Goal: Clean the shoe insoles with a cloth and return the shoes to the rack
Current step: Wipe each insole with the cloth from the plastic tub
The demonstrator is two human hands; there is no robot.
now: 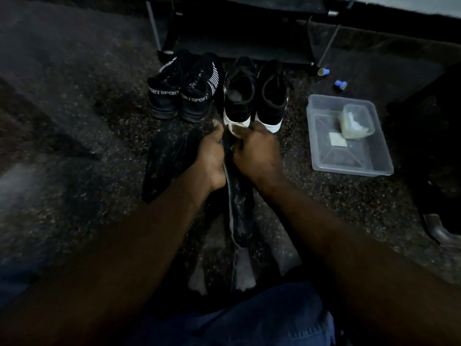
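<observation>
Head view shows the left hand [212,156] and right hand [257,151] both closed on a thin dark flexible insole [239,211], the right grip also pinching a pale cloth [235,129]. It looks light and bendy, so holding it at the far end seems best.

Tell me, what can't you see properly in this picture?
Head view only:
- Rack: top cut off by the frame edge, shelves lost in darkness.
- Cloth: mostly hidden between the left hand and right hand.
- Small tub in the tray: contents too blurry.
</observation>
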